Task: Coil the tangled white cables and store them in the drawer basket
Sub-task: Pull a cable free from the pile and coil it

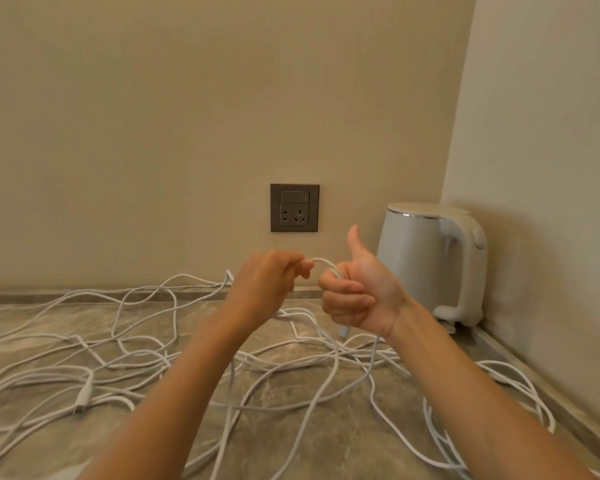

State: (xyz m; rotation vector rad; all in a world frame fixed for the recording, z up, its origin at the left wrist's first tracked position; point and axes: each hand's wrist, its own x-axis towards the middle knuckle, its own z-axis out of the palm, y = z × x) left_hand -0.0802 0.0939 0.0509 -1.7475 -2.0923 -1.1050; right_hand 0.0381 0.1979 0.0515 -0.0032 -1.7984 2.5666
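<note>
Looking down over a grey marbled table (354, 445) set against a beige wall (153, 133), with two bare forearms (187, 393) reaching in from the bottom edge. Strewn across the table, tangled white cables (342, 351) in loose loops, running out of view at the left, bottom and right edges; impossible to count how many separate cables, and parts of the tangle hidden under both forearms. Raised above the tangle, near the middle: left hand (267, 282), back turned to the camera, thumb and forefinger pinching a held strand (323, 260) of white cable, remaining fingertips hidden behind the hand. Just beside it, right hand (357, 292), palm side toward the camera, four fingers (343, 299) curled closed round the same strand, thumb sticking straight up and clear of it. Between the two hands, only a short arch of that strand showing. Below the right fist, a plug end (343, 330) hanging down, blurred, type unclear. Impossible to trace where the held strand rejoins the tangle. On the wall behind the hands, a dark square socket (294, 207). In the right corner, a white kettle (416, 258), handle to the right, base barely showing. At the left, a white connector (84, 393) lying among the loops, detail too small to make out.
</note>
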